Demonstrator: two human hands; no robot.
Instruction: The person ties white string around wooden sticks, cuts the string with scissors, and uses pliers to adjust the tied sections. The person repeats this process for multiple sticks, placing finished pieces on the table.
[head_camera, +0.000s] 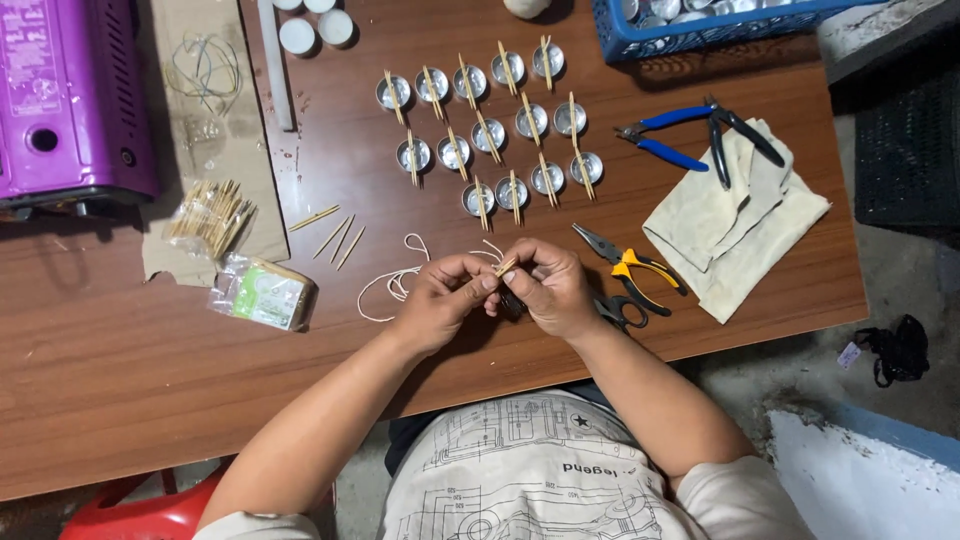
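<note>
Both hands together just above the near edge of the wooden table (120, 360), in front of the torso. Left hand (440, 300) pinched narrow on a short wooden stick (506, 266), fingertips closed around its lower end; right hand (552, 290) curled close, thumb and forefinger closed on the same stick from the other side. Stick tilted, long axis running from lower left to upper right, upper tip pointing toward the tin cups (490, 135). White string (395, 280) trailing left from the hands in loops on the table. Yellow-handled pliers (628, 268) just beside the right hand, scissors (615, 310) under its wrist. 4 loose sticks (335, 232) lying up and left. Open wood between hands and cups.
</note>
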